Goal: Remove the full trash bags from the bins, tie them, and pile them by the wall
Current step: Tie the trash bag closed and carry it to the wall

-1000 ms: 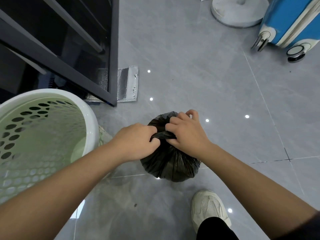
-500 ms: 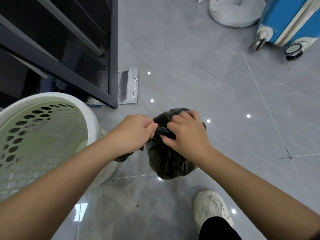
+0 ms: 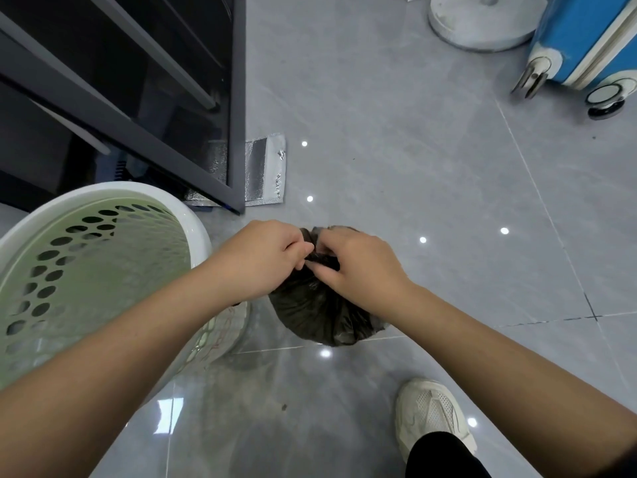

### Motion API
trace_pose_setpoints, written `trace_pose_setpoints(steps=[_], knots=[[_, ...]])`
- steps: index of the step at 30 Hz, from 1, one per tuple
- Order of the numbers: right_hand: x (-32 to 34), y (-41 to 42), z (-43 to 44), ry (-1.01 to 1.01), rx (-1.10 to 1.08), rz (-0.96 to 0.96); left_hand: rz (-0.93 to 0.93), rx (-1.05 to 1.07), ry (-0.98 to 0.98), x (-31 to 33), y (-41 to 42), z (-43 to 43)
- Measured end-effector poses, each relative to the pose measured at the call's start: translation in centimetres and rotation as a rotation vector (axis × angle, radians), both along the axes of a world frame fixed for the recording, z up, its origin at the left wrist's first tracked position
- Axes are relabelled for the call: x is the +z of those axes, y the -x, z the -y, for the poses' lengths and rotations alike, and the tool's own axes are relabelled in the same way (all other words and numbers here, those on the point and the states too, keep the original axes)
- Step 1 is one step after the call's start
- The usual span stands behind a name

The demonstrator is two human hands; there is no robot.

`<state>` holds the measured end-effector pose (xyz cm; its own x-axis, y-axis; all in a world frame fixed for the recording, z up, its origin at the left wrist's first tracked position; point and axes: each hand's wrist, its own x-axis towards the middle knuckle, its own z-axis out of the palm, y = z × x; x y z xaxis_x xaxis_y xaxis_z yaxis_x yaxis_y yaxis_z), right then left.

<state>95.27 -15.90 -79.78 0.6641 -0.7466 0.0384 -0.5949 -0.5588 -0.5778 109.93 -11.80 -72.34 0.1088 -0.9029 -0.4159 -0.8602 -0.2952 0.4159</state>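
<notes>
The left hand (image 3: pixel 262 260) and the right hand (image 3: pixel 358 267) meet knuckle to knuckle over the top of a black trash bag (image 3: pixel 324 312). Each has its fingers curled in and pinches the gathered, twisted neck of the plastic, which shows as a dark strand in the narrow gap between them. The fingertips of the two hands nearly touch there. The full, rounded body of the bag bulges out directly beneath both hands and a little toward the right wrist, and a small fold of it shows just beyond the knuckles. Whether the bag rests on the grey tiled floor (image 3: pixel 396 150) or hangs just above it cannot be told.

Just outside the left forearm stands a white perforated bin (image 3: pixel 113 193) with a pale green inside, its rim close to the left wrist and apart from the bag. Beyond the left hand a silver foil pouch (image 3: pixel 265 170) lies flat on the floor, partly tucked under the corner post of a dark metal shelf frame (image 3: pixel 238 98). Far beyond the right hand are a blue suitcase (image 3: pixel 586 36) on wheels and, beside it, a white round stand base (image 3: pixel 482 29). Below the right forearm, nearer the person, a pale sneaker (image 3: pixel 431 415) is planted on the tile under a black trouser leg (image 3: pixel 444 457).
</notes>
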Motion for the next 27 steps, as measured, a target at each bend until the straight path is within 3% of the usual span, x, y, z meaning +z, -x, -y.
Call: trace_pose_setpoints(steps=[4, 9, 13, 18, 23, 27], knots=[[-0.1, -0.4, -0.1, 0.172, -0.053, -0.047, -0.047, 0.036, -0.003, -0.2, -0.4, 0.0], [-0.9, 0.3, 0.5, 0.297, -0.009, 0.037, 0.001, 0.018, 0.027, 0.1, -1.0, 0.3], [-0.9, 0.1, 0.8, 0.282, -0.008, 0.06, 0.029, 0.002, 0.041, 0.1, -1.0, 0.4], [0.0, -0.2, 0.4, 0.161, -0.002, -0.103, 0.051, -0.003, 0.019, -0.1, -1.3, 0.4], [-0.6, 0.0, 0.2, 0.293, 0.12, -0.061, 0.087, -0.011, 0.02, -0.6, -1.9, 0.2], [-0.7, -0.4, 0.2, 0.249, 0.053, -0.039, 0.073, -0.023, 0.011, -0.9, -1.8, 0.0]])
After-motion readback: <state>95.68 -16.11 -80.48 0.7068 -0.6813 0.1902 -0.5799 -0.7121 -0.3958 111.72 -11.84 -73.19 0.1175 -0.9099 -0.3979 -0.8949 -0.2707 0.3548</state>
